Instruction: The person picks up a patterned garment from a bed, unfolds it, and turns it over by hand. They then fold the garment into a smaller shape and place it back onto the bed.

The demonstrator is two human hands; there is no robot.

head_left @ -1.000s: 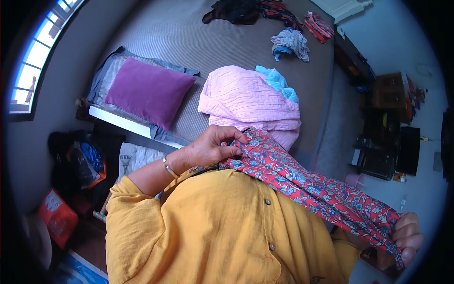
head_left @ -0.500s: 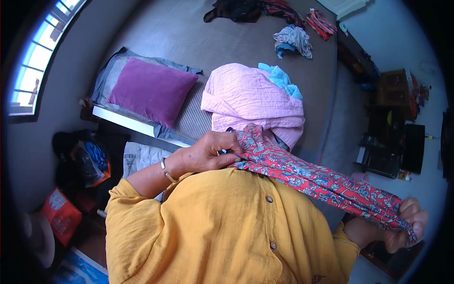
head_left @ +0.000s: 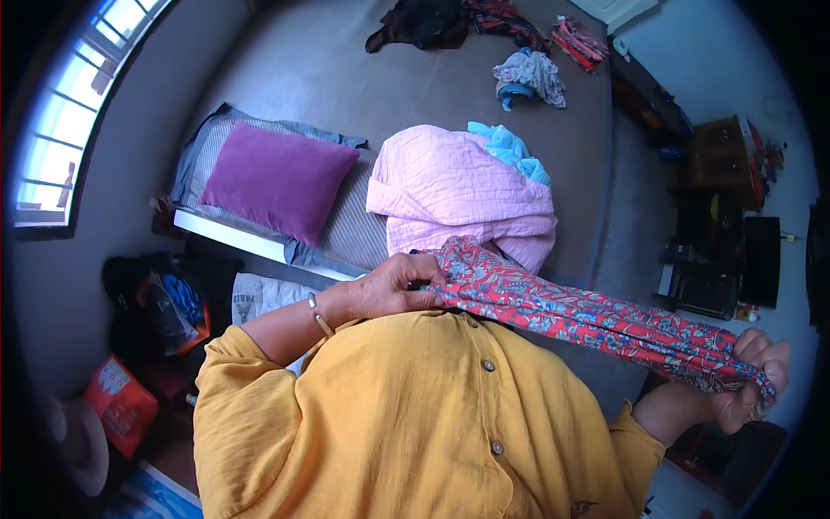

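A red floral cloth [head_left: 588, 316] is stretched between my two hands in front of my yellow shirt [head_left: 415, 424]. My left hand [head_left: 389, 288], with a bangle at the wrist, pinches one end close to my chest. My right hand [head_left: 754, 374] is out at the far right, fist closed around the bunched other end. Just beyond the cloth, a crumpled pink garment [head_left: 458, 190] lies on the bed [head_left: 346, 69] with a light blue cloth [head_left: 514, 151] tucked behind it.
A purple pillow [head_left: 277, 180] lies on the bed's left side. Several loose clothes [head_left: 529, 76] sit at its far end. Bags and a red box [head_left: 121, 402] crowd the floor at left under a window [head_left: 69, 112]. Dark furniture [head_left: 718, 251] stands at right.
My right hand has risen and moved outward to the right, pulling the red floral cloth straighter and tighter. My left hand has stayed near my chest, still pinching its end.
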